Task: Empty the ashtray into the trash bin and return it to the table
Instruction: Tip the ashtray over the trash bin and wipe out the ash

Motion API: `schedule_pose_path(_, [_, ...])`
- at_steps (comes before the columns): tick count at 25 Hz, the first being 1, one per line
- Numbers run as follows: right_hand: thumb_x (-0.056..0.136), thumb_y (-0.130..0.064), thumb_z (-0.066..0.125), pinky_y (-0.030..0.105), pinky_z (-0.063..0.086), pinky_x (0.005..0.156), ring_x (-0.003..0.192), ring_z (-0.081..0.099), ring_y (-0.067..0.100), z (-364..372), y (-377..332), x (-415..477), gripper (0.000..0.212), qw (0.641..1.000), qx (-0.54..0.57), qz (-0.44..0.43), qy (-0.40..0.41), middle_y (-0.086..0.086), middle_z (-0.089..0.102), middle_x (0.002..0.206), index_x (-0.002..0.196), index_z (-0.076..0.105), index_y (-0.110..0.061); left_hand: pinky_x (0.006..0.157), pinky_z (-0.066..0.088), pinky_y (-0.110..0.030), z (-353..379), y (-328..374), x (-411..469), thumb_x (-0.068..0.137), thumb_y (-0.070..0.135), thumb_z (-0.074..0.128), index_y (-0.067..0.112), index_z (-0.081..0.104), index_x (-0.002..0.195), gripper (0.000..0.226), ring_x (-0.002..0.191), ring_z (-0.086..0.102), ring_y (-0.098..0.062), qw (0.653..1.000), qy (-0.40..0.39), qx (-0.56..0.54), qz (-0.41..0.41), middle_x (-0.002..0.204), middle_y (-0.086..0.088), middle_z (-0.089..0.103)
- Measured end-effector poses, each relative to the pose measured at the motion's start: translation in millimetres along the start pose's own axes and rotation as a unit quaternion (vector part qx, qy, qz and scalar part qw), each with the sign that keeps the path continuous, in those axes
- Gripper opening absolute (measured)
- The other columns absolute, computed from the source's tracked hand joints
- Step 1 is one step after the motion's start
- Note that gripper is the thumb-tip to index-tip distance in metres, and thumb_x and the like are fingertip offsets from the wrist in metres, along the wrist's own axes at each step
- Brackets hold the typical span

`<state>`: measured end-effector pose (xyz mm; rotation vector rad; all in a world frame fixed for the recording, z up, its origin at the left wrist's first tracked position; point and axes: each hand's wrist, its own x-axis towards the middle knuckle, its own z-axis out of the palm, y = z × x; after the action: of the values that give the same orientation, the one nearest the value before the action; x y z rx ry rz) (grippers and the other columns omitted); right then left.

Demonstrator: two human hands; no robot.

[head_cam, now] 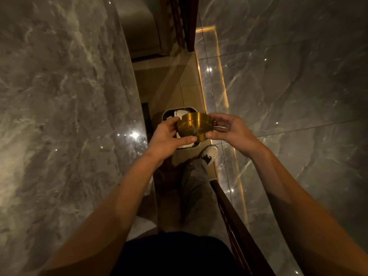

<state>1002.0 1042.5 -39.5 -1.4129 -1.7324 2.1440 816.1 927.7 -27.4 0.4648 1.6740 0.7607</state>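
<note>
A round brass-coloured ashtray (194,124) is held in the air between both hands, its inside facing me with a small dark speck near the bottom. My left hand (169,136) grips its left rim with thumb and fingers. My right hand (229,129) pinches its right side. Directly below and behind the ashtray stands a small white-rimmed trash bin (168,113) on the floor, with pale paper inside, mostly hidden by the ashtray and my left hand.
A grey marble table top (65,116) fills the left side. A glossy grey marble surface (298,86) with an amber lit strip (221,80) runs on the right. My leg and a shoe (209,154) stand on the tiled floor in the narrow gap.
</note>
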Motion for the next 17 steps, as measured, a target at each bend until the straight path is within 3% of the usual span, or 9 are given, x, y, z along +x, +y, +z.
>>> schedule_pose_path(6, [0.073, -0.007, 0.080, 0.028, 0.049, 0.098, 0.110, 0.062, 0.009, -8, 40, 29, 0.055, 0.999, 0.019, 0.029, -0.025, -0.004, 0.066, 0.114, 0.122, 0.059, -0.021, 0.076, 0.045, 0.001, 18, -31, 36, 0.068, 0.007, 0.085, 0.009, 0.043, 0.142, 0.086, 0.126, 0.053, -0.013, 0.999, 0.004, -0.029, -0.034, 0.136, -0.003, 0.056])
schedule_pose_path(11, [0.073, -0.005, 0.079, 0.034, 0.048, 0.101, 0.112, 0.061, 0.012, -19, 83, 64, 0.052, 0.997, 0.022, 0.059, -0.043, -0.004, 0.067, 0.115, 0.119, 0.061, -0.021, 0.071, 0.046, -0.003, 40, -61, 69, 0.072, 0.003, 0.082, 0.011, 0.046, 0.137, 0.075, 0.114, 0.054, -0.006, 0.997, 0.013, -0.048, -0.063, 0.111, 0.014, 0.057])
schedule_pose_path(14, [0.072, -0.004, 0.080, 0.036, 0.047, 0.103, 0.116, 0.060, 0.016, -26, 106, 87, 0.058, 0.996, 0.021, 0.071, -0.055, 0.001, 0.065, 0.121, 0.125, 0.059, -0.015, 0.085, 0.042, -0.008, 50, -79, 92, 0.071, 0.005, 0.083, 0.013, 0.044, 0.139, 0.079, 0.115, 0.049, -0.004, 0.996, 0.028, -0.042, -0.073, 0.119, 0.012, 0.053])
schedule_pose_path(17, [0.071, -0.005, 0.080, 0.036, 0.047, 0.103, 0.117, 0.060, 0.017, -29, 129, 113, 0.062, 0.996, 0.023, 0.063, -0.066, 0.004, 0.064, 0.124, 0.128, 0.057, -0.012, 0.102, 0.043, -0.027, 54, -98, 118, 0.066, 0.006, 0.086, 0.019, 0.049, 0.135, 0.079, 0.128, 0.048, -0.013, 0.994, 0.048, -0.060, -0.075, 0.135, 0.000, 0.053])
